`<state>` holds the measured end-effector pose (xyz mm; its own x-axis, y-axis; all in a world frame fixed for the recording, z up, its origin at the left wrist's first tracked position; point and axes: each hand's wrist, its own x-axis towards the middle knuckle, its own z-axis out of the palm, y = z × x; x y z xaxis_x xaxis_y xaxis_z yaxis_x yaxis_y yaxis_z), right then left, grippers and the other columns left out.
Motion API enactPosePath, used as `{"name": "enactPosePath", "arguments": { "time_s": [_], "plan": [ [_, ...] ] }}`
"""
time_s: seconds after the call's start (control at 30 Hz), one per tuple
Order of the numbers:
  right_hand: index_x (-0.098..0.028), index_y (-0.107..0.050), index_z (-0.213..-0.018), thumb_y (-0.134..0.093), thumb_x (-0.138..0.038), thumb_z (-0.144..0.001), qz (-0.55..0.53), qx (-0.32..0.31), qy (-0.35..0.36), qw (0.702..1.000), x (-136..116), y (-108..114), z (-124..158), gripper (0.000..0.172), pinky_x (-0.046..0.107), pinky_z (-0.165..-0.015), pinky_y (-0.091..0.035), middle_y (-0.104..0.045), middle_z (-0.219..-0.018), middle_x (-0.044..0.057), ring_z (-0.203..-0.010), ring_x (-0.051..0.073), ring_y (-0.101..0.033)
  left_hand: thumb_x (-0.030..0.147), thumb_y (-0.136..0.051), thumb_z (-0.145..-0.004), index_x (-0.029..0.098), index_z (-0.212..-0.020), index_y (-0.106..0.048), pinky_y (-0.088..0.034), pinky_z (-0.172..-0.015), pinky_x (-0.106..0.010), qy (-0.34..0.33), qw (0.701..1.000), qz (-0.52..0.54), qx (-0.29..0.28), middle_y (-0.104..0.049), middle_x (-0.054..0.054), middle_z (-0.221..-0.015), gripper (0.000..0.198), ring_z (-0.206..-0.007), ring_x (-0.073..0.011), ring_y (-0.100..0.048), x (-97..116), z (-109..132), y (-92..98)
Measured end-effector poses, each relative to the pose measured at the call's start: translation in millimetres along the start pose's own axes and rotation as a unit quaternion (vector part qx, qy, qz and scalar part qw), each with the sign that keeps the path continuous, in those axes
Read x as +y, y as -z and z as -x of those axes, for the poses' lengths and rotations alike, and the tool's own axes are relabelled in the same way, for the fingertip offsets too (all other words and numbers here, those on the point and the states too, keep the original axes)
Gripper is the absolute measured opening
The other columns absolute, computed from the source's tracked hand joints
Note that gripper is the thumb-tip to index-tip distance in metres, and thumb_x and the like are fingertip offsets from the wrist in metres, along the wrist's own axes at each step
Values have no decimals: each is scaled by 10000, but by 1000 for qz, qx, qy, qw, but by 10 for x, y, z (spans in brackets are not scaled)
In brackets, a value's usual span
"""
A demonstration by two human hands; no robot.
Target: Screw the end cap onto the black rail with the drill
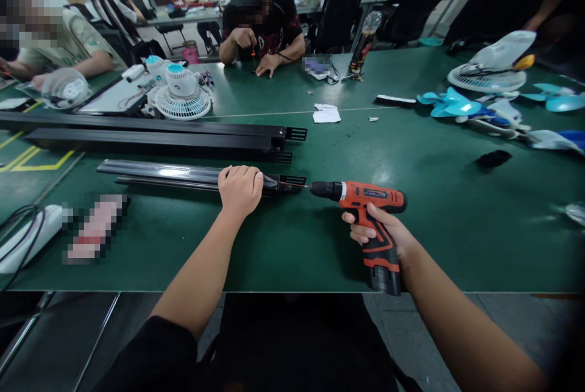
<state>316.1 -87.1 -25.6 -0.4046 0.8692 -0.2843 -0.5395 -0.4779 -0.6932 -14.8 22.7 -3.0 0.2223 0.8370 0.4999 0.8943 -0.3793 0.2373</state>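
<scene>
A long black metal rail (pixel 173 174) lies across the green table (pixel 434 209) in front of me. My left hand (pixel 240 188) is closed over its right end, pressing it down. My right hand (pixel 381 233) grips the handle of an orange and black cordless drill (pixel 365 197), held level. The drill's bit points left and meets the rail's end piece (pixel 292 182).
Two more black rails (pixel 150 133) lie just beyond. Small white fans (pixel 181 96) and fan parts (pixel 489 75) sit at the back and right, blue blades (pixel 450 104) too. Paper scraps (pixel 326 114) lie mid-table. Other people sit across the table. A white cabled device (pixel 27 236) lies at left.
</scene>
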Motion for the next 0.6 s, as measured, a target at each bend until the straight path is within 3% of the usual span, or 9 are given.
{"name": "enactPosePath", "arguments": {
  "time_s": [0.6],
  "plan": [
    [-188, -635, -953, -794, -492, -855, -7, -18, -17, 1000, -26, -15, 2, 357, 227, -482, -465, -488, -650, -32, -498, 90, -309, 353, -338, -1062, 241, -966, -750, -339, -1087, -469, -6, 1000, -6, 6, -780, -64, -1015, 438, -1017, -276, -679, -9, 5, -13]
  ]
}}
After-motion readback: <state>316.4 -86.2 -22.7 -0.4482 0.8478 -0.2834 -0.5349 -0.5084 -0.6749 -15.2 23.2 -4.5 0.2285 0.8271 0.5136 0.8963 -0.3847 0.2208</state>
